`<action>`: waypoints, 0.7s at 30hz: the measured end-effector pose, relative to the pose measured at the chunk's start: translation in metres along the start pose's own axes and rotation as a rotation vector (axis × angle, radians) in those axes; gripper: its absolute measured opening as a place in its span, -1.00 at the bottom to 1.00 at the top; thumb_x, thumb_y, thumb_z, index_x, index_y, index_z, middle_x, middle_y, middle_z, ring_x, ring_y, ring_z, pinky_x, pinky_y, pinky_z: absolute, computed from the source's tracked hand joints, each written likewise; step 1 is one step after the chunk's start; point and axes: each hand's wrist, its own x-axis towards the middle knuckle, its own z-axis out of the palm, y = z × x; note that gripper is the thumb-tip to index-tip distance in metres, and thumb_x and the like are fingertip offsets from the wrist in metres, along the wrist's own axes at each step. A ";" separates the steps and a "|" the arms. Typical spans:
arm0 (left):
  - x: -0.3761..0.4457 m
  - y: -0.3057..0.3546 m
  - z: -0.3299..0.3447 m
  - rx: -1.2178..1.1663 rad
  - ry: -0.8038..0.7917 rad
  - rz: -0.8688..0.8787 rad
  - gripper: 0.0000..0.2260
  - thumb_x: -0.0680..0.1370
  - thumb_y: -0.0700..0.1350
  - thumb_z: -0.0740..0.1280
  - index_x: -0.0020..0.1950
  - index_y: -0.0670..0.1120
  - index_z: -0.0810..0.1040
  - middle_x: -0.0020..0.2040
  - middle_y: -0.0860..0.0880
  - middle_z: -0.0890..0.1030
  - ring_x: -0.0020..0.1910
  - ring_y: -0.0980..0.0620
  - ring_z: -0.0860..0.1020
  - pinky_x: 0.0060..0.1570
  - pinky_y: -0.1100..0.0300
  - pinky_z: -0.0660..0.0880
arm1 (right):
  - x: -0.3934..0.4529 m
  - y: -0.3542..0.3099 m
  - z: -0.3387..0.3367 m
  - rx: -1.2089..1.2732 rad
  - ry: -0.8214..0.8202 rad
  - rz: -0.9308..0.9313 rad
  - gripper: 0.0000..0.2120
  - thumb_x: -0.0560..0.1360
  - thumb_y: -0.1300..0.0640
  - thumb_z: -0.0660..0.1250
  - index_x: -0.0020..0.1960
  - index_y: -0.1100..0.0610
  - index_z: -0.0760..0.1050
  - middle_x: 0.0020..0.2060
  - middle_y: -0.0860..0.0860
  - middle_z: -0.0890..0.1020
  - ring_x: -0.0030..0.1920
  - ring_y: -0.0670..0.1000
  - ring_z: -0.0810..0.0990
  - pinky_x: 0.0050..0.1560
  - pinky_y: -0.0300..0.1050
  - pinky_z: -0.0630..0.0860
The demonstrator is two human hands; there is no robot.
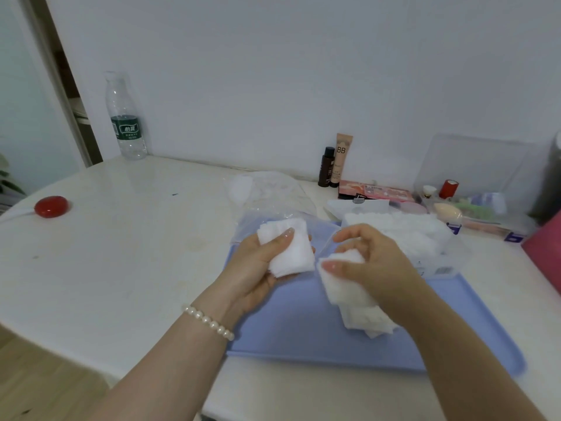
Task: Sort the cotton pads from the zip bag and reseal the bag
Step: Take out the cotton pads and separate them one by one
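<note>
My left hand (pixel 261 268) holds a stack of white cotton pads (pixel 291 253) over the blue tray (pixel 291 326), thumb pressed on top. My right hand (pixel 370 262) pinches the top of a second bunch of white cotton pads (pixel 355 302), which hangs down onto the tray. Behind my right hand lies a clear zip bag (pixel 425 238) with more white pads inside it, resting on the tray's far right corner. A second, crumpled clear plastic bag (pixel 270 192) lies on the table beyond the tray.
The white table (pixel 121 238) carries a water bottle (pixel 126 117) at the back left and a red round object (pixel 51 206) at the left. Cosmetics bottles (pixel 335 162), a palette (pixel 376 191) and a clear organiser box (pixel 473 189) stand at the back right. A pink object (pixel 546 247) sits at the right edge.
</note>
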 end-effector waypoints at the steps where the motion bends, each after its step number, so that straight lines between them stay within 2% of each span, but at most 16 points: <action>1: 0.000 -0.003 0.001 0.053 -0.001 -0.007 -0.76 0.53 -0.21 0.28 0.18 -0.23 0.52 0.08 -0.23 0.63 -0.07 -0.08 0.64 -0.14 0.08 0.62 | 0.001 -0.001 -0.001 0.046 0.083 -0.077 -0.71 0.36 0.32 0.45 -0.01 0.10 0.45 -0.28 -0.02 0.57 -0.38 -0.22 0.52 -0.42 -0.39 0.43; 4: -0.001 -0.009 0.010 0.209 -0.088 -0.051 -0.76 0.46 -0.25 0.39 0.13 -0.17 0.55 0.04 -0.16 0.65 -0.04 -0.08 0.64 -0.08 -0.02 0.59 | 0.001 0.002 0.008 0.031 0.325 -0.379 -0.76 0.47 0.26 0.35 -0.02 -0.05 0.41 -0.28 -0.10 0.55 -0.24 -0.22 0.51 -0.17 -0.40 0.41; 6: -0.004 -0.012 0.019 0.312 -0.201 -0.066 -0.68 0.42 -0.27 0.36 0.17 -0.17 0.55 0.09 -0.19 0.64 0.03 -0.14 0.62 0.01 -0.04 0.56 | -0.002 0.005 0.021 -0.002 0.375 -0.486 -0.76 0.46 0.20 0.25 0.00 -0.13 0.37 -0.26 -0.18 0.52 -0.19 -0.23 0.50 -0.11 -0.44 0.37; 10: -0.009 -0.013 0.032 0.282 -0.346 -0.084 -0.67 0.47 -0.40 0.27 0.13 -0.08 0.60 0.01 -0.12 0.67 -0.06 -0.02 0.64 -0.06 0.10 0.59 | -0.001 0.009 0.031 -0.107 0.455 -0.577 -0.72 0.47 0.21 0.20 0.02 -0.16 0.34 -0.18 -0.16 0.47 -0.10 -0.24 0.46 -0.02 -0.46 0.33; 14: -0.010 -0.013 0.035 0.199 -0.421 -0.104 -0.59 0.34 -0.41 0.27 0.04 -0.03 0.67 0.02 -0.16 0.65 -0.06 -0.06 0.63 -0.04 0.09 0.58 | 0.004 0.017 0.025 -0.202 0.498 -0.623 -0.77 0.49 0.26 0.20 0.07 -0.01 0.40 -0.17 -0.10 0.45 -0.08 -0.22 0.44 -0.03 -0.49 0.31; 17: -0.010 -0.012 0.039 0.178 -0.456 -0.128 -0.56 0.30 -0.47 0.20 -0.02 -0.09 0.67 -0.10 -0.16 0.65 -0.14 -0.06 0.64 -0.07 0.09 0.59 | 0.007 0.020 0.022 -0.261 0.482 -0.645 -0.77 0.50 0.26 0.19 0.11 0.06 0.43 -0.15 -0.08 0.44 -0.07 -0.24 0.42 -0.02 -0.51 0.31; 21: -0.010 -0.004 0.043 0.089 -0.483 -0.196 -0.56 0.24 -0.44 0.11 0.03 -0.21 0.54 -0.18 -0.15 0.62 -0.20 -0.05 0.63 -0.16 0.10 0.60 | 0.008 0.019 0.017 -0.322 0.455 -0.716 -0.77 0.50 0.20 0.13 0.13 0.00 0.36 -0.14 -0.06 0.44 -0.14 -0.23 0.38 -0.05 -0.53 0.29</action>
